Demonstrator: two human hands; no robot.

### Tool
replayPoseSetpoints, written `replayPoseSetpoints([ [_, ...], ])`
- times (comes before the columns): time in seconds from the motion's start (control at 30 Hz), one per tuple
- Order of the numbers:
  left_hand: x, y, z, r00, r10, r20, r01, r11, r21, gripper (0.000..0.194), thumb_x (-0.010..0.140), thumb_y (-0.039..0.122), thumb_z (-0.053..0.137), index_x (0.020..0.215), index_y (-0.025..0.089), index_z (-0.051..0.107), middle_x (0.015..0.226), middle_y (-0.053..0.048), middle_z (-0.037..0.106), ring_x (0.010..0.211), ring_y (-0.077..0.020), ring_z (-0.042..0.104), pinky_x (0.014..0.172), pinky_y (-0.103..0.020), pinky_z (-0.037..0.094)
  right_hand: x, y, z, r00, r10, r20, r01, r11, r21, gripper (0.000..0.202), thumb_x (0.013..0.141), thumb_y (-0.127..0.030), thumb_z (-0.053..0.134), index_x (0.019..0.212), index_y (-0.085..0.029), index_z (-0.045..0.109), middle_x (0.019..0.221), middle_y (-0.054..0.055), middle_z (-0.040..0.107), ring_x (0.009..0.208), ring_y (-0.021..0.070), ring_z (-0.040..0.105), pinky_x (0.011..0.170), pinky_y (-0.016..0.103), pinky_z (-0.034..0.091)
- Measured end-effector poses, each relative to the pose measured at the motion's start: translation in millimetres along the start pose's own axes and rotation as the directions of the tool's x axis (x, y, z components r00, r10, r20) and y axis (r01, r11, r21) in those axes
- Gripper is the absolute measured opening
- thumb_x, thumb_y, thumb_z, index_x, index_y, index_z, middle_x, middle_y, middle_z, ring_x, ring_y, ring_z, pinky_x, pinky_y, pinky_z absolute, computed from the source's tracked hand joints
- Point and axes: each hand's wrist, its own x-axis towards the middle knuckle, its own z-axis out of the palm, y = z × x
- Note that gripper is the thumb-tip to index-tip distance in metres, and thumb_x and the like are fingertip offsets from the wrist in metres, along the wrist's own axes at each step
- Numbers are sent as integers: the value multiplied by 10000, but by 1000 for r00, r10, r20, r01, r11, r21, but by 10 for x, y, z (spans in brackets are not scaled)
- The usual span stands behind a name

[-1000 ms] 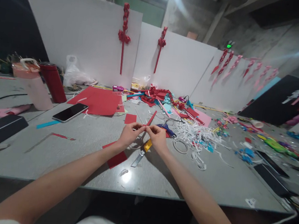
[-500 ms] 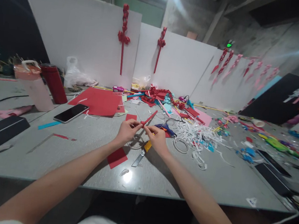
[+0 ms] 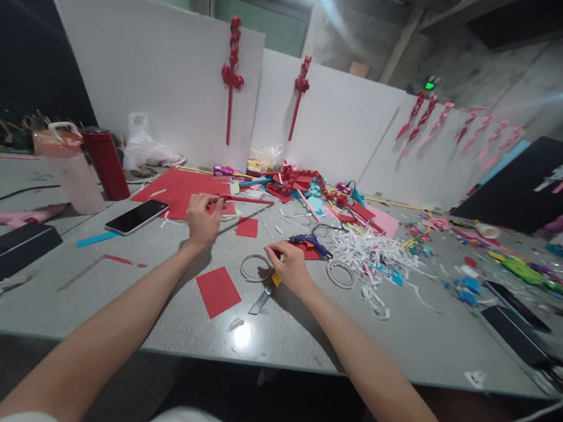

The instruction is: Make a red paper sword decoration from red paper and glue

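My left hand [image 3: 203, 219] pinches one end of a thin red paper stick [image 3: 252, 200], which points to the right above the table. My right hand [image 3: 283, 261] hovers near the middle with its fingertips drawn together; whether anything small is between them cannot be made out. Under it lies a cutter [image 3: 262, 299] with a yellow part. A grey ring [image 3: 255, 268] sits just left of my right hand. One red paper square [image 3: 218, 291] lies nearer the front edge and a smaller one [image 3: 247, 227] farther back. Behind my right hand is a blue glue gun [image 3: 311, 244].
A phone [image 3: 137, 216], a pale bottle [image 3: 71, 172] and a red flask [image 3: 108, 164] stand or lie at left. Shredded white paper [image 3: 372, 254] and a second ring [image 3: 340, 275] are at right. Red sheets [image 3: 178, 183] lie behind my left hand.
My left hand has moved left and away from my right hand, carrying the red stick, which now lies more level. My right hand has let go of it and shifted slightly down.
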Motion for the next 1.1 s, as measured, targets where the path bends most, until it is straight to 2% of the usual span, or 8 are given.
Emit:
replayPoseSetpoints([
  [0.1,20,-104,-19,996,86,23,-87,996,33,263,987,399,568,887,192,694,941,-94,692,1004,-274,554,942,-405,427,0,0,0,999,0,34,0,1000,-8,263,982,-372,567,866,-225,753,860,56,735,769,204,632,759,330,463],
  [0.27,-79,-224,70,937,183,298,-208,976,56,225,972,343,575,935,198,742,976,-109,717,1039,-304,538,936,-427,421,-33,-9,8,986,-73,150,79,996,-37,266,1007,-326,545,854,-213,731,809,49,688,759,187,598,746,317,435],
  [0.37,-158,-273,148,885,196,423,-237,970,47,236,962,326,577,909,178,754,961,-117,724,1012,-297,537,922,-416,429,-55,-8,28,962,-119,245,145,985,-91,259,1013,-298,547,845,-196,716,787,41,661,756,169,580,738,294,424],
  [0.47,-204,-323,209,870,147,471,-197,979,58,222,946,296,577,901,176,758,976,-119,731,1007,-294,542,934,-413,427,-8,-39,53,949,-106,298,168,967,-193,254,1025,-271,525,872,-185,708,814,44,658,793,164,587,767,279,428],
  [0.53,-213,-356,237,869,116,481,-168,984,67,216,937,294,580,900,180,760,990,-118,734,1018,-296,542,943,-413,422,94,-86,68,948,-60,313,160,939,-303,225,1026,-247,512,950,-170,709,901,68,681,888,175,606,839,280,435],
  [0.63,-208,-394,254,873,85,481,-145,985,89,219,930,295,581,892,175,761,972,-122,734,1012,-291,543,945,-408,420,345,-168,99,940,126,315,77,825,-560,257,1038,-240,466,1162,-132,664,1113,132,689,1089,211,593,958,299,415],
  [0.87,-196,-410,218,875,44,482,-124,983,136,219,916,296,590,905,167,767,982,-137,738,1005,-295,555,921,-396,409,1022,-191,265,891,342,298,-44,718,-695,297,1011,-204,509,1248,-64,620,1267,227,653,1226,310,566,1045,405,403],
  [1.1,-203,-413,236,874,28,486,-104,986,131,232,920,290,581,897,159,772,976,-129,744,986,-277,567,930,-379,407,1243,-107,404,806,514,292,-107,614,-782,370,987,-377,649,1286,-162,609,1296,104,622,1115,248,647,945,472,564],
])
